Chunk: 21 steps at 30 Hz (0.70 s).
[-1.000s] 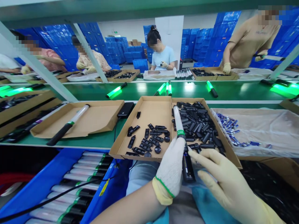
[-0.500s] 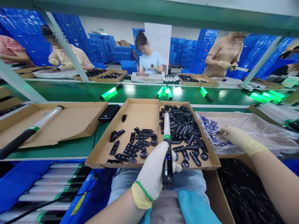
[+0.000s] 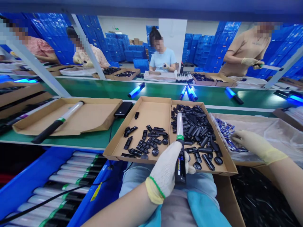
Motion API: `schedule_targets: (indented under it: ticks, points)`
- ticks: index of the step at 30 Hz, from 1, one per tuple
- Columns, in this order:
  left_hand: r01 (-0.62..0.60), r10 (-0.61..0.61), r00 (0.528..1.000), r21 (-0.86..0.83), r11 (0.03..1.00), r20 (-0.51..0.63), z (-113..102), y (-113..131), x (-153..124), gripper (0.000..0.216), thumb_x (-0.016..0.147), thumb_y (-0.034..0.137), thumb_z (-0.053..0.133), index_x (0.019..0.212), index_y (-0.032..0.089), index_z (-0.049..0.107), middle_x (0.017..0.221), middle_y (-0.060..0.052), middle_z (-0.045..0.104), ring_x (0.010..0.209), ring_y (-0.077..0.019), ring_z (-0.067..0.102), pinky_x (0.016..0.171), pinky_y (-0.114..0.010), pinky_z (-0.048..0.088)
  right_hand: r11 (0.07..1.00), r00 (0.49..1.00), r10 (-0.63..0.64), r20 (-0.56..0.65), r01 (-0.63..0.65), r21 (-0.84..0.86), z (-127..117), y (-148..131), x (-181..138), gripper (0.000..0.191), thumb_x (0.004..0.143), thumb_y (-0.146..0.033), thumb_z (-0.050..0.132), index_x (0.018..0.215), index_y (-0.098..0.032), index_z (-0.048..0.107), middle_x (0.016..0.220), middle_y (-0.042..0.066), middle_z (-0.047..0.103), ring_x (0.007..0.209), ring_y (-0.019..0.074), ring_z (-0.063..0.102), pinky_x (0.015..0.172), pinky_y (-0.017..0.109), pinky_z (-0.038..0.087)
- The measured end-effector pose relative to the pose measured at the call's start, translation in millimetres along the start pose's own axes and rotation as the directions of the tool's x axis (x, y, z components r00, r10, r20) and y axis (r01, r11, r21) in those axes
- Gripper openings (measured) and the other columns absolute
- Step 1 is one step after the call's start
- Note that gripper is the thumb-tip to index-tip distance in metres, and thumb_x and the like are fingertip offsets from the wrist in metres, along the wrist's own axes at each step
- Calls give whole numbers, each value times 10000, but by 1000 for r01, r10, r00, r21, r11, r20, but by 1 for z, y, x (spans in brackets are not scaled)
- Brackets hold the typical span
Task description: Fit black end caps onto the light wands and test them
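My left hand (image 3: 167, 170), in a white knit glove, is closed round the black handle of a light wand (image 3: 180, 142). The wand's white tube points away from me, and a battery shows in its open handle. My right hand (image 3: 248, 142), in a yellowish rubber glove, reaches right into a pile of small blue batteries (image 3: 224, 132) lying on a clear plastic sheet. Its fingers curl down onto the batteries; whether they hold one is hidden.
Two cardboard trays (image 3: 151, 107) in front hold black plastic parts. Another wand (image 3: 56, 122) lies in a tray at left beside a black power bank (image 3: 123, 109). A blue crate (image 3: 35, 179) at lower left holds several wands. Lit blue wands (image 3: 136, 90) lie on the green belt. Other people work opposite.
My right hand left the wand's handle and moved right to the batteries. The wands lit on the belt went from green to blue. My left hand kept its hold.
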<state>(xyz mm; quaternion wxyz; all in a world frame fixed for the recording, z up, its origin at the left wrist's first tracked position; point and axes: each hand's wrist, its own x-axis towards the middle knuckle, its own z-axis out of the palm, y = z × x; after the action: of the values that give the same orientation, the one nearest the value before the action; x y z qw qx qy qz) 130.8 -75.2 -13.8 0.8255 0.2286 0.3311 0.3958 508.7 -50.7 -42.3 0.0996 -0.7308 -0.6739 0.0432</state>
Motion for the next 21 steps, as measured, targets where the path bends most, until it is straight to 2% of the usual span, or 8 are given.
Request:
schedule_targets:
  ticks: [3, 6, 8, 11, 14, 17, 19, 21]
  points:
    - [27, -28, 1000, -26, 999, -3, -1, -1, 0, 342, 881, 498, 626, 932, 169, 549, 658, -2, 618, 441, -110, 544, 584, -318, 556, 990, 987, 103, -127, -89, 110, -17, -37, -16, 250, 938, -373, 520, 811, -194, 638, 758, 85, 690, 673, 214, 637, 594, 331, 424]
    - [21, -21, 1000, -47, 999, 8, 1, -1, 0, 340, 859, 490, 655, 927, 178, 537, 660, -3, 618, 443, -111, 532, 565, -313, 551, 907, 952, 200, -231, -91, 412, -22, -104, -43, 226, 918, -430, 563, 911, -224, 657, 918, 68, 724, 834, 227, 674, 692, 335, 505]
    - [10, -7, 999, -78, 997, 33, 2, -1, 0, 323, 857, 474, 664, 908, 182, 533, 663, 6, 608, 444, -98, 511, 557, -300, 543, 809, 978, 100, -185, 28, 587, -17, -155, -62, 277, 884, -475, 615, 1027, -247, 680, 991, 45, 727, 900, 222, 677, 789, 345, 540]
    - [1, 6, 999, -139, 990, 47, 1, -2, -2, 323, 826, 456, 708, 891, 178, 556, 653, 7, 604, 485, -100, 540, 533, -240, 506, 607, 998, -11, -56, 51, 793, -6, -216, -84, 314, 880, -474, 634, 1092, -252, 703, 1021, 50, 734, 763, 182, 684, 663, 299, 577]
    - [-12, 16, 1000, -198, 980, 20, -2, -2, -7, 336, 763, 424, 773, 906, 175, 597, 656, 11, 611, 603, -136, 626, 617, -242, 529, 486, 994, 71, -82, 38, 873, -1, -248, -95, 237, 845, -452, 689, 934, -236, 731, 957, 48, 746, 659, 158, 667, 537, 248, 558]
    - [-88, 86, 996, -189, 978, -19, -8, 3, -15, 338, 711, 420, 811, 881, 183, 638, 689, 1, 643, 774, -190, 682, 787, -299, 550, 515, 982, 98, -164, 91, 852, 2, -262, -98, 185, 842, -416, 709, 909, -245, 732, 953, 35, 751, 780, 181, 702, 690, 272, 597]
    - [-150, 141, 988, -159, 976, -69, -14, 9, -21, 309, 675, 385, 838, 844, 197, 660, 759, -19, 685, 897, -220, 686, 873, -318, 536, 594, 978, 20, -206, 154, 789, 6, -269, -99, 156, 874, -392, 685, 929, -252, 728, 973, 31, 744, 887, 197, 703, 811, 307, 590]
    - [-173, 157, 980, -135, 976, -125, -21, 15, -25, 271, 658, 341, 850, 812, 211, 670, 831, -30, 709, 967, -233, 674, 906, -320, 524, 671, 959, -104, -264, 264, 693, 10, -277, -99, 132, 912, -354, 644, 954, -259, 725, 962, 34, 718, 896, 195, 688, 800, 311, 584]
